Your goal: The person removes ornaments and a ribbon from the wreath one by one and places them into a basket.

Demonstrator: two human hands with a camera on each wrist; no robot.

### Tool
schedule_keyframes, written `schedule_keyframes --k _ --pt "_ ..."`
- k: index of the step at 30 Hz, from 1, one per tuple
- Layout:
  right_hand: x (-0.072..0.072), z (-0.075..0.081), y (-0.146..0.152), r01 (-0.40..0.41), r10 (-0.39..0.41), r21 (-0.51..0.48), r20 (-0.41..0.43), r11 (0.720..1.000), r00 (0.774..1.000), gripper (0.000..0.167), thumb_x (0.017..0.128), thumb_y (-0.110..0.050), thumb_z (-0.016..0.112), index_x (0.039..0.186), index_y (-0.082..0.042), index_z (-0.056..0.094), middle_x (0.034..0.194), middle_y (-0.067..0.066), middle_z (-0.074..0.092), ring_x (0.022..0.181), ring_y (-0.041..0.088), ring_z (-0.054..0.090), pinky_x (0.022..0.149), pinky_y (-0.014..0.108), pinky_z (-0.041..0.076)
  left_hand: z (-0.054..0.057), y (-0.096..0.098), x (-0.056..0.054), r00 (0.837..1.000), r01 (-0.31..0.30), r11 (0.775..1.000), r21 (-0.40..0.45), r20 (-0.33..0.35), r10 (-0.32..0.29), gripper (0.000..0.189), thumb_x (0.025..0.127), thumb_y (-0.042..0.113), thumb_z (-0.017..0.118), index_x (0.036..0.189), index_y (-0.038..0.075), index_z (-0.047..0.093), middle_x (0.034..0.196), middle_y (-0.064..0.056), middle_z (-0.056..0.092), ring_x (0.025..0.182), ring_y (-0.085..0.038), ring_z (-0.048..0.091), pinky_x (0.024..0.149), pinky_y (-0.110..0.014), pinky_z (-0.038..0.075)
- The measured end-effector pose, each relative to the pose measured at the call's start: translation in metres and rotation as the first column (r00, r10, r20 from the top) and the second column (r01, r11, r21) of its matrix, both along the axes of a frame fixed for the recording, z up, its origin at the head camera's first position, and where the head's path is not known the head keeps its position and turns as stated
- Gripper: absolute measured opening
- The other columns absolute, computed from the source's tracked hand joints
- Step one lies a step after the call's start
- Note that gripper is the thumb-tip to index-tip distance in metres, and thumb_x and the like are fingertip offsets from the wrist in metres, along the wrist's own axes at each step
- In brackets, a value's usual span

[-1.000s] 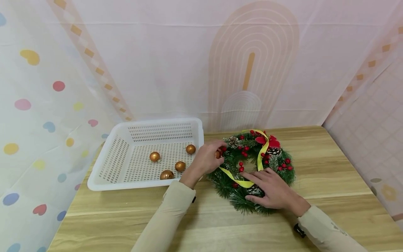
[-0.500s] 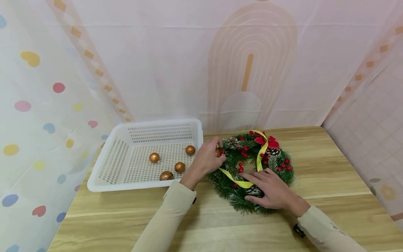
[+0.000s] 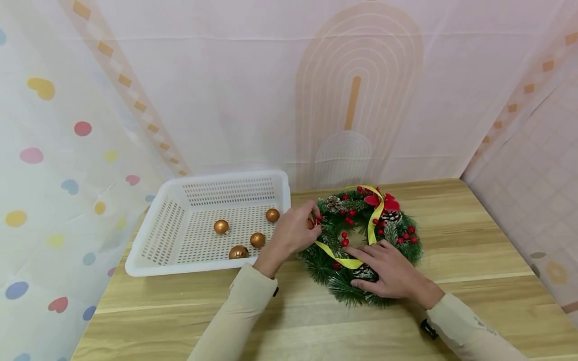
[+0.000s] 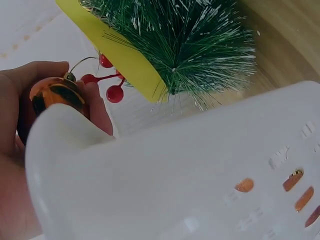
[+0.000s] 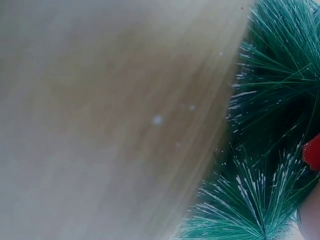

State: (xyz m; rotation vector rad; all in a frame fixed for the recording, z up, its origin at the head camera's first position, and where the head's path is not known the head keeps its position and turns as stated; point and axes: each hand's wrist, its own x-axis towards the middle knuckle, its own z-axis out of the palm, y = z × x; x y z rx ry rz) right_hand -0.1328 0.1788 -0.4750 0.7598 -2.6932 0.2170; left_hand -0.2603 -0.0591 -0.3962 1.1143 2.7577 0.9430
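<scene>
My left hand [image 3: 293, 229] pinches a shiny copper-coloured Christmas bauble [image 4: 57, 95] at the left edge of the green wreath [image 3: 317, 265]. In the left wrist view the bauble's thin hanging loop [image 4: 82, 61] sticks up from its cap, close to a sprig of red berries [image 4: 115, 93]; whether the loop touches the sprig I cannot tell. My right hand [image 3: 393, 271] rests on the wreath's lower right part with fingers spread, beside the yellow ribbon [image 3: 348, 263]. Pinecones [image 3: 392, 216] and a red flower [image 3: 384, 202] decorate the wreath. Its greenery fills the right side of the right wrist view.
A white perforated basket [image 3: 180, 269] stands to the left of the wreath, with several copper-coloured baubles [image 3: 221, 226] inside. Its wall [image 4: 165, 165] cuts across the left wrist view. Both stand on a wooden table [image 3: 316, 331], with a patterned cloth [image 3: 235, 100] behind.
My left fingers have shifted slightly at the berries, the bauble still in them. The right hand and the wreath have stayed where they were.
</scene>
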Motion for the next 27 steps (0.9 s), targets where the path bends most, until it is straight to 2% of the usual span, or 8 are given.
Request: schedule_keyframes --k 3,8,12,15,21,27 --pt "0.0 0.0 0.0 0.0 0.0 0.002 -0.002 1.0 1.0 0.071 0.089 -0.057 0.064 0.149 -0.024 0.046 0.124 -0.002 0.066 0.107 0.015 0.064 0.091 0.042 0.043 -0.001 0.0 0.0 1.0 0.011 1.0 0.013 0.01 -0.011 0.015 0.088 0.014 0.069 0.102 0.012 0.063 0.079 0.003 0.065 0.068 -0.011 0.06 0.063 -0.03 0.049" --pt "-0.001 0.001 0.0 -0.002 0.002 0.003 -0.006 1.0 1.0 0.071 0.089 -0.057 0.065 0.149 -0.023 0.046 0.124 -0.002 0.066 0.107 0.015 0.064 0.091 0.041 0.043 -0.001 -0.001 0.0 0.994 0.016 0.993 0.117 0.101 -0.028 0.013 0.088 0.01 0.068 0.101 0.009 0.066 0.082 0.005 0.067 0.073 -0.01 0.061 0.071 -0.031 0.05" --pt "0.0 0.0 0.0 0.005 -0.005 -0.002 0.007 1.0 1.0 0.071 0.089 -0.057 0.064 0.149 -0.024 0.045 0.125 -0.003 0.065 0.107 0.014 0.063 0.091 0.042 0.043 0.0 -0.003 0.0 0.978 0.016 0.971 0.24 0.197 -0.065 0.015 0.089 0.007 0.067 0.103 0.007 0.066 0.082 0.004 0.068 0.076 -0.009 0.063 0.076 -0.033 0.052" --pt "0.0 -0.001 0.0 0.011 -0.011 -0.004 0.02 1.0 1.0 0.071 0.089 -0.057 0.064 0.15 -0.026 0.044 0.126 -0.003 0.065 0.108 0.014 0.063 0.092 0.042 0.043 0.002 -0.008 0.001 0.969 0.014 0.951 0.308 0.23 -0.088 0.016 0.089 0.005 0.067 0.105 0.006 0.065 0.083 0.003 0.068 0.077 -0.01 0.064 0.077 -0.033 0.053" --pt "0.0 -0.002 0.001 0.007 -0.007 -0.006 0.023 1.0 1.0 0.071 0.089 -0.056 0.064 0.15 -0.026 0.043 0.127 -0.003 0.064 0.109 0.014 0.063 0.092 0.043 0.043 0.007 -0.024 0.001 0.965 0.012 0.935 0.355 0.24 -0.103 0.017 0.09 0.005 0.066 0.107 0.008 0.064 0.087 -0.001 0.069 0.08 -0.011 0.065 0.079 -0.032 0.053" --pt "0.001 0.001 0.0 0.01 -0.01 -0.005 0.035 1.0 0.999 0.071 0.089 -0.056 0.064 0.15 -0.025 0.044 0.127 -0.003 0.064 0.11 0.015 0.062 0.093 0.043 0.042 0.011 -0.049 -0.002 0.977 -0.04 0.934 0.356 0.211 -0.038 0.017 0.09 0.006 0.068 0.106 0.01 0.065 0.088 -0.002 0.071 0.079 -0.013 0.064 0.076 -0.03 0.053"
